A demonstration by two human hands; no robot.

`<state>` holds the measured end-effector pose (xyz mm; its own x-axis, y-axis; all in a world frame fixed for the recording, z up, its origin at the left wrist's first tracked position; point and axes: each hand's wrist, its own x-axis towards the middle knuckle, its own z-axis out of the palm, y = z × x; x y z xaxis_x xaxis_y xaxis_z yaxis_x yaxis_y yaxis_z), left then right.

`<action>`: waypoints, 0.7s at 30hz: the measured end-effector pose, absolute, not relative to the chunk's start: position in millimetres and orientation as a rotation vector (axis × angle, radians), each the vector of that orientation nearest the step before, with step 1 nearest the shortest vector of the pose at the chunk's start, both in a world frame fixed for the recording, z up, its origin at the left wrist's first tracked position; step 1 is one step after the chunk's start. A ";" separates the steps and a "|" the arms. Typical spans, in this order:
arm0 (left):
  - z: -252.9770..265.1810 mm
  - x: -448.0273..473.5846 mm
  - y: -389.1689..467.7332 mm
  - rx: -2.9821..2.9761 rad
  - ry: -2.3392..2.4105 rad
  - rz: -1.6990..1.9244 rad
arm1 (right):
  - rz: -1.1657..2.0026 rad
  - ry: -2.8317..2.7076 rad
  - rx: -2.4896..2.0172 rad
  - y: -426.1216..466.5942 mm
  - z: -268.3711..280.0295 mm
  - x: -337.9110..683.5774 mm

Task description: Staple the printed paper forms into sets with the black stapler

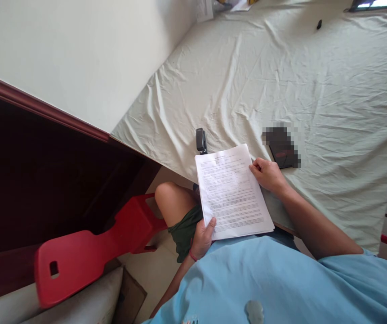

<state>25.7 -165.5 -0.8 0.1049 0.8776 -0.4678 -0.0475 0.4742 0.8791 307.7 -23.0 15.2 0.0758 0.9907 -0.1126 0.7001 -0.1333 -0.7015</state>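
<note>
Both left hand (pixel 202 237) and right hand (pixel 268 173) grip white, seemingly multi-sheet printed papers (pixel 232 191).

A wide bed (pixel 314 90) covered with a creased, pale green-white fabric sheet was seen filling the right and far part of the scene. A small black stapler (pixel 201 140) was laid on it near the near left edge. A dark, flat rectangular object (pixel 283 148), partly blurred, was placed to the right of it. A tiny black item (pixel 319 24) was left far off, and some papers (pixel 205 10) were lying at the far left corner.
</note>
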 end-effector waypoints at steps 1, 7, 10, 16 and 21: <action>-1.5 25.5 -165.8 0.834 1.286 0.815 | 0.803 -1.672 -1.900 -23.4 15.3 306.7; -3.2 24.7 -165.6 0.795 1.306 0.831 | 0.582 -1.763 -1.952 -29.1 19.4 297.5; -3.7 25.4 -165.1 0.772 1.300 0.821 | 0.537 -1.872 -2.026 -31.8 22.3 295.4; -9.4 21.8 -162.1 0.768 1.315 0.798 | 0.563 -1.927 -2.077 -31.8 25.4 296.5; -5.1 12.8 -144.9 0.771 1.380 0.907 | 0.584 -1.936 -2.103 -30.6 28.7 296.0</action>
